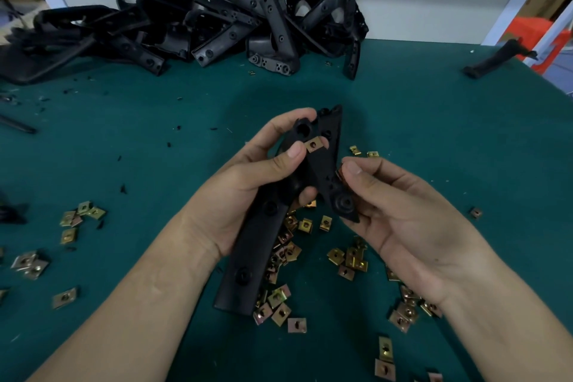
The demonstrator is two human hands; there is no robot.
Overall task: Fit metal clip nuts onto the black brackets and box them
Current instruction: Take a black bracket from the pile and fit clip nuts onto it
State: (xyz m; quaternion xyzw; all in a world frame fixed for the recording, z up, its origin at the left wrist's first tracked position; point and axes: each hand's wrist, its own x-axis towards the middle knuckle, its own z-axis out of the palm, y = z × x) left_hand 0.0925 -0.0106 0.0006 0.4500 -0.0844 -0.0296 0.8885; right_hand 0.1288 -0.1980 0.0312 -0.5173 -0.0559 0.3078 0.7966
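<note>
Black bracket [248,257]: gripped mid-length by left hand [248,183], fingers curled round it | fitted clip nut [313,144]: on bracket's upper arm, beside left thumb | right hand [400,214]: pinching second clip nut [340,175] at bracket's right edge | loose clip nuts [347,260]: beneath bracket on green mat [124,149] | bracket pile [217,25]: beyond bracket.

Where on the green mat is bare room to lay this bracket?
Bare mat: between the bracket pile and the left hand and right hand, widest toward the lone bracket. Crowded: clip nuts under both hands and at left; the pile fills the back.
</note>
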